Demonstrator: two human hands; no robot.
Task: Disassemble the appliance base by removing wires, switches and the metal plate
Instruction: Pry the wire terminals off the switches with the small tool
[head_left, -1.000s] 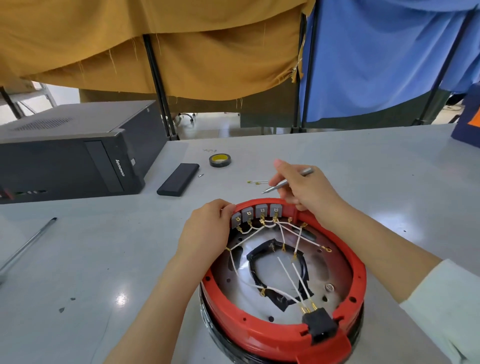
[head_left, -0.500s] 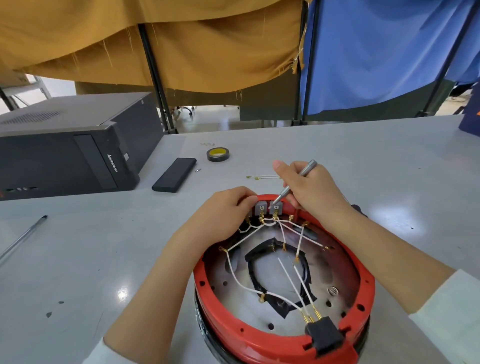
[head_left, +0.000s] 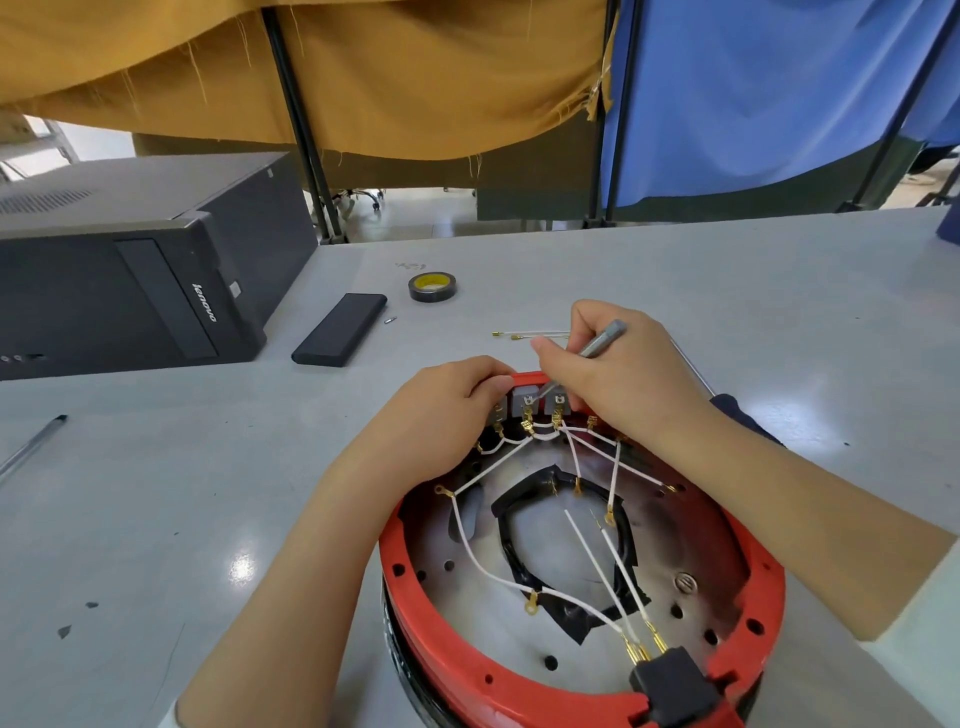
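The red appliance base (head_left: 582, 691) sits at the bench's near edge; we judge its white wires (head_left: 470, 545) limp, best pulled by their brass terminals. Our left hand (head_left: 441, 410) pinches a grey switch (head_left: 523, 400); our right hand (head_left: 618, 374) grips a metal tool (head_left: 602, 340), now lowered onto the switches.

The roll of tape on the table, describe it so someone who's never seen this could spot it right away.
Start at the black computer tower on the grey table, then move right past the flat black rectangular case lying beside it. Just beyond lies the tape roll, flat on the table: the only small ring there, black outside with a yellow core.
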